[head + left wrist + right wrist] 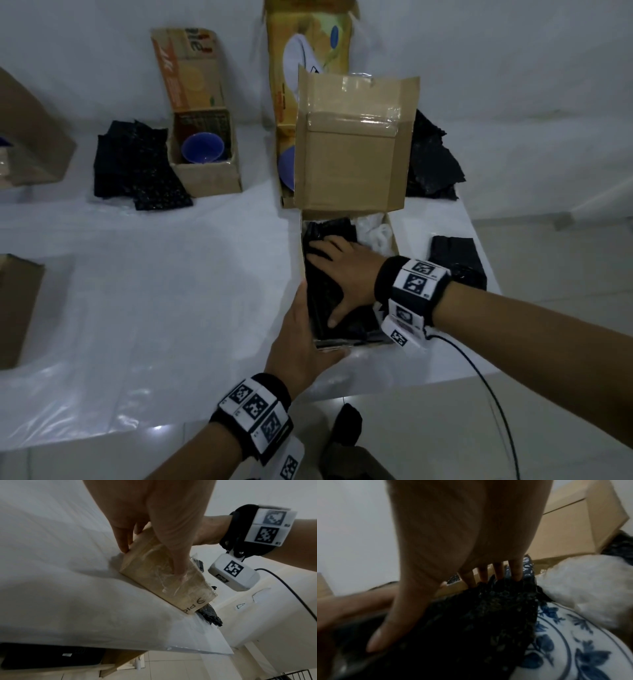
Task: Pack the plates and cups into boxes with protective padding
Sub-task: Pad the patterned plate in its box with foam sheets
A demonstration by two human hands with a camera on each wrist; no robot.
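An open cardboard box (352, 164) stands near the table's front right, its lid flaps raised at the back. Black bubble padding (329, 226) fills its left side, and white padding (375, 229) lies at its far right corner. My right hand (342, 274) lies flat on the black padding with fingers spread. In the right wrist view the black padding (479, 622) partly covers a blue-and-white plate (573, 649) beneath the right hand (462, 534). My left hand (301, 346) braces the box's near left corner. Its straight fingers rest on the side wall and its thumb on the front of the box (154, 566).
A small box (205, 174) holding a blue cup (202, 149) stands at the back, with black padding sheets (137, 164) beside it. A tall yellow box (308, 68) stands behind the open one. More black padding (431, 161) and a folded piece (455, 260) lie right. Cardboard boxes (30, 137) sit left.
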